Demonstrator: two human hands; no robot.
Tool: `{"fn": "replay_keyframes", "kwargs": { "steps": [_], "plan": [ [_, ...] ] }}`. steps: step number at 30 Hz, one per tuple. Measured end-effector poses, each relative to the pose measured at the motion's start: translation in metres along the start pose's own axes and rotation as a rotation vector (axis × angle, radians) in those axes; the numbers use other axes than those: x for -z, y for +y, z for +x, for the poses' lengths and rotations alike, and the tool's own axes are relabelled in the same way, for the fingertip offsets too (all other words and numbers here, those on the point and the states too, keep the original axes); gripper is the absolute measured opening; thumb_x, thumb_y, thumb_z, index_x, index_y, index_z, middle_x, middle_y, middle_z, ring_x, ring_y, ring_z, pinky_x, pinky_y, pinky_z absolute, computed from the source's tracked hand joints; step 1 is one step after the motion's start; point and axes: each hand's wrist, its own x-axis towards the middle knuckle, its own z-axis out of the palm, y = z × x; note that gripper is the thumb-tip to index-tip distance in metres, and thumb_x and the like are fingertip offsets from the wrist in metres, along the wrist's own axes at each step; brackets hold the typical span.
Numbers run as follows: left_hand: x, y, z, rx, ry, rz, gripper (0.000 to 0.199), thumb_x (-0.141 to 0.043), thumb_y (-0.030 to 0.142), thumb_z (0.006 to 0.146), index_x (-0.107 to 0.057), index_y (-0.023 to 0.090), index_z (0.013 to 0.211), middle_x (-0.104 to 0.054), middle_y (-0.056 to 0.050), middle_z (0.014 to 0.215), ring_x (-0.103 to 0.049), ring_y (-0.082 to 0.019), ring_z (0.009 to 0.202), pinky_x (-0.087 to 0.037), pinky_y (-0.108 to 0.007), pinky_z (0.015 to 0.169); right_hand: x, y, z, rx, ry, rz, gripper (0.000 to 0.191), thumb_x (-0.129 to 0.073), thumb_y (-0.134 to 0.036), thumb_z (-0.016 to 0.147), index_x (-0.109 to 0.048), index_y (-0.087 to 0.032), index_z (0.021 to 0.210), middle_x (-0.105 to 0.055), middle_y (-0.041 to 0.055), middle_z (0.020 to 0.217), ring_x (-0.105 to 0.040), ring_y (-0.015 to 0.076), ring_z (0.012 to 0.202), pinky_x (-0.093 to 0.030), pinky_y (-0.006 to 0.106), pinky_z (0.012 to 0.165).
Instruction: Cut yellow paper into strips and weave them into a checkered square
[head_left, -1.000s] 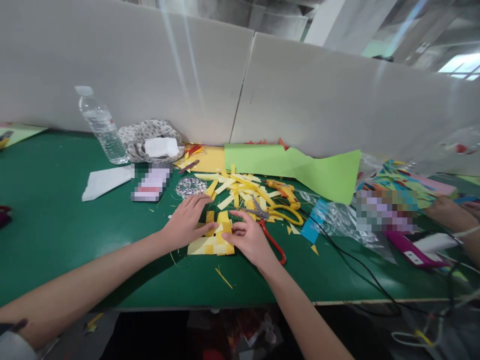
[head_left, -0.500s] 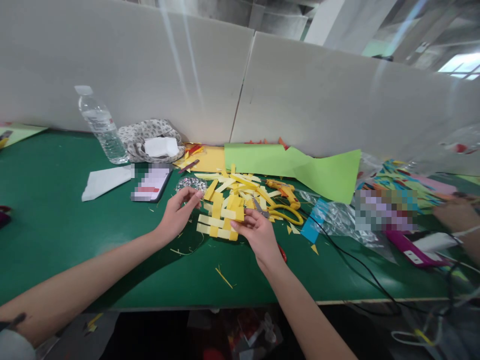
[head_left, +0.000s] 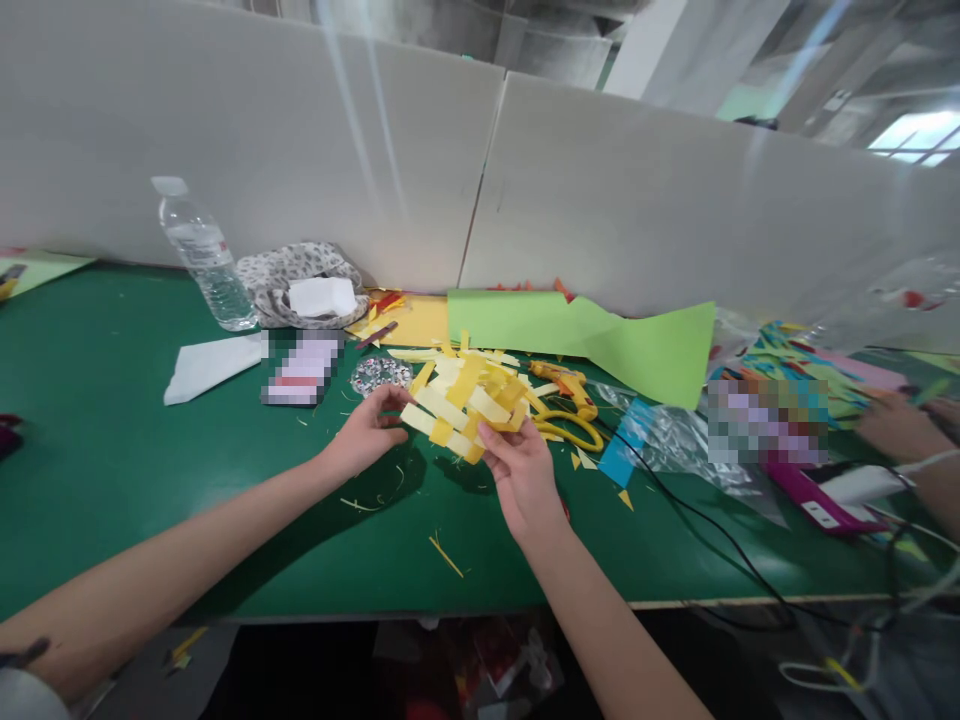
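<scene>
Woven paper piece: The small mat of yellow and pale yellow paper strips [head_left: 454,415] is raised a little above the green table [head_left: 225,510], in front of the strip pile, and it is tilted.
Right hand: The hand [head_left: 523,478] grasps the piece at its near right part, with the thumb on the face toward the camera and the other fingers behind.
Left hand: The hand [head_left: 361,435] is at the left ends of the strips. Its fingers are loosely bent, with thumb and forefinger apart, so it seems released; whether a fingertip touches a strip, I cannot tell.
Weave already made: Several strips cross over and under each other and hold together as one piece, so I judge that the basic weave is formed.
Weave open: At the left side the pale ends stick out free, with gaps between them. The strips on the right bend upward, and I cannot tell if they are fastened. By my judgement, the edges are unfinished.
Loose strips: Uncut or unused, I cannot tell, but more paper strips [head_left: 411,355] lie just behind the piece.
Tools: The yellow glue gun [head_left: 564,382] and the yellow scissor handle [head_left: 592,437] lie to the right, held by no hand.
Around: A green paper sheet [head_left: 660,350] is behind, and a blue paper piece [head_left: 624,447] is at the right.
</scene>
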Motion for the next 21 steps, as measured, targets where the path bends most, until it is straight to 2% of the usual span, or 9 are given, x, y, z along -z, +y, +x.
{"fn": "replay_keyframes", "kwargs": {
  "steps": [3, 6, 7, 9, 11, 14, 18, 21],
  "plan": [
    [-0.001, -0.002, -0.003, 0.021, -0.119, 0.075, 0.037, -0.07, 0.012, 0.056, -0.059, 0.018, 0.091, -0.061, -0.005, 0.098, -0.058, -0.021, 0.097, -0.042, -0.039, 0.089, 0.002, 0.001, 0.004, 0.01, 0.025, 0.087, 0.048, -0.078, -0.017, 0.059, -0.06, -0.025, 0.102, -0.068, -0.0011, 0.101, -0.064, 0.0137, 0.091, -0.054, 0.022, 0.07],
    [-0.009, 0.005, -0.012, 0.032, -0.272, 0.1, 0.044, -0.076, 0.021, 0.058, -0.062, 0.021, 0.1, -0.063, -0.007, 0.109, -0.055, -0.024, 0.109, -0.037, -0.042, 0.099, 0.002, 0.002, 0.005, 0.023, 0.04, 0.115, 0.046, -0.076, -0.019, 0.061, -0.059, -0.026, 0.103, -0.066, -0.001, 0.107, -0.063, 0.0131, 0.094, -0.054, 0.02, 0.069],
    [-0.013, 0.009, -0.017, 0.057, -0.273, 0.072, 0.048, -0.076, 0.023, 0.059, -0.061, 0.021, 0.104, -0.062, -0.007, 0.113, -0.054, -0.024, 0.112, -0.036, -0.042, 0.1, 0.001, 0.003, 0.005, 0.029, 0.035, 0.116, 0.046, -0.076, -0.02, 0.061, -0.059, -0.026, 0.104, -0.066, -0.001, 0.108, -0.063, 0.0133, 0.095, -0.054, 0.02, 0.07],
    [-0.023, 0.02, -0.026, 0.101, -0.26, -0.003, 0.051, -0.077, 0.026, 0.06, -0.06, 0.021, 0.108, -0.061, -0.008, 0.118, -0.054, -0.025, 0.112, -0.036, -0.041, 0.101, -0.001, 0.005, 0.002, 0.035, 0.021, 0.119, 0.05, -0.076, -0.019, 0.061, -0.057, -0.028, 0.106, -0.066, -0.0016, 0.107, -0.062, 0.0136, 0.097, -0.053, 0.022, 0.074],
    [-0.034, 0.031, -0.034, 0.11, -0.25, -0.139, 0.046, -0.075, 0.028, 0.065, -0.061, 0.021, 0.109, -0.061, -0.008, 0.121, -0.054, -0.024, 0.113, -0.038, -0.039, 0.1, -0.005, 0.008, -0.002, 0.029, -0.003, 0.123, 0.053, -0.077, -0.017, 0.06, -0.055, -0.027, 0.107, -0.068, -0.0022, 0.102, -0.062, 0.0134, 0.097, -0.053, 0.023, 0.076],
    [-0.045, 0.043, -0.042, 0.128, -0.157, -0.327, 0.039, -0.068, 0.032, 0.073, -0.062, 0.019, 0.11, -0.061, -0.008, 0.121, -0.055, -0.023, 0.113, -0.041, -0.034, 0.098, -0.011, 0.013, -0.01, -0.012, -0.035, 0.066, 0.053, -0.077, -0.018, 0.061, -0.054, -0.024, 0.108, -0.07, -0.0014, 0.094, -0.065, 0.0141, 0.089, -0.052, 0.025, 0.076],
    [-0.051, 0.046, -0.04, 0.177, 0.036, -0.471, 0.044, -0.069, 0.037, 0.073, -0.061, 0.02, 0.113, -0.065, -0.008, 0.115, -0.06, -0.024, 0.105, -0.047, -0.033, 0.09, -0.015, 0.018, -0.017, -0.057, -0.102, -0.083, 0.051, -0.076, -0.023, 0.063, -0.053, -0.021, 0.108, -0.07, 0.0023, 0.095, -0.066, 0.0177, 0.087, -0.052, 0.031, 0.079],
    [-0.052, 0.043, -0.035, 0.167, 0.08, -0.504, 0.042, -0.069, 0.038, 0.073, -0.063, 0.018, 0.109, -0.067, -0.009, 0.11, -0.063, -0.023, 0.097, -0.051, -0.032, 0.084, -0.016, 0.02, -0.018, -0.045, -0.12, -0.142, 0.05, -0.076, -0.024, 0.063, -0.053, -0.02, 0.107, -0.069, 0.0034, 0.1, -0.065, 0.0199, 0.092, -0.051, 0.034, 0.082]
  ]
}}
